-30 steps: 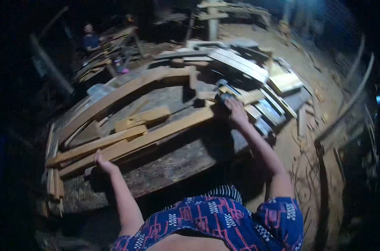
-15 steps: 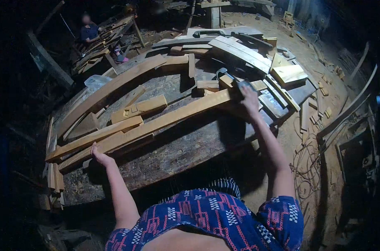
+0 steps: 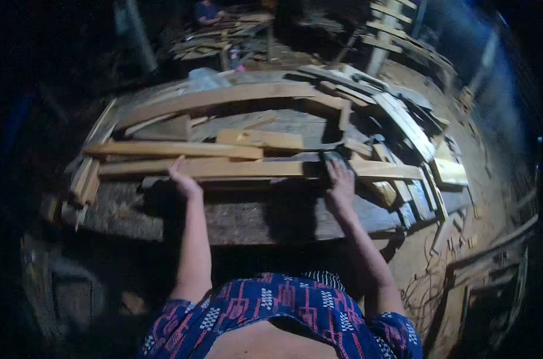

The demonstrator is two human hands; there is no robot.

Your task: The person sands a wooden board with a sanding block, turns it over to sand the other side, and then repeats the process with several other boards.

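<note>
A long light wooden beam (image 3: 247, 169) lies across the worktable. My left hand (image 3: 183, 179) rests against the beam's near edge toward its left end, fingers apart. Farther right, my right hand (image 3: 341, 182) is on top of a dark block-like object (image 3: 329, 158), which sits on the beam; its fingers curve over it. A shorter wooden piece (image 3: 182, 149) lies just behind the beam on the left. Beyond it is a notched wooden block (image 3: 259, 139).
A long curved board (image 3: 217, 96) spans the back of the worktable (image 3: 235, 224). Pale planks (image 3: 405, 124) and offcuts crowd its right side. At the far back, a person (image 3: 207, 13) is beside another wood-covered table. Cables lie on the floor at right.
The view has turned, so the beam now runs nearly level. My right hand and the dark object have moved left along the beam. My left hand stays near its left part.
</note>
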